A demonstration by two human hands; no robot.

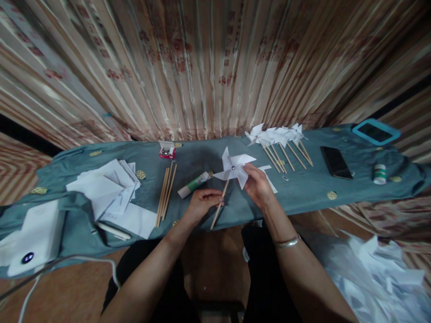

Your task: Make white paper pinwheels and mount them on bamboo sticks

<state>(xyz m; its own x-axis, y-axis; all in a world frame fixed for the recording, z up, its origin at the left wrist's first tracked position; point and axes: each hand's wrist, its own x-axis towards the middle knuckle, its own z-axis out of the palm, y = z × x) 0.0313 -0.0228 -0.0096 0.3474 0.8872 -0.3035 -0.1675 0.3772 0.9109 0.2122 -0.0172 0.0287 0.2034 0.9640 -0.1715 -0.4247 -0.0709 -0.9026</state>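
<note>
A white paper pinwheel (233,167) with a silver pin at its centre is held up over the table's front part. My left hand (204,202) pinches its wooden stick (217,214) between thumb and fingers. With my right hand (258,185) I grip the pinwheel's paper at its right side; the fingertips are partly hidden behind the blades. Just left of the pinwheel lies a glue stick (193,185) with a green label. Several loose wooden sticks (164,193) lie farther left, below a small red box of pins (167,151).
Several pinwheels (276,135) lie at the back right, near a black phone (336,162), a blue-framed device (376,132) and a green-white cylinder (380,174). Paper sheets (111,186), a white pen (113,231) and a white device (37,235) occupy the left. A bag of paper pieces (380,273) stands lower right.
</note>
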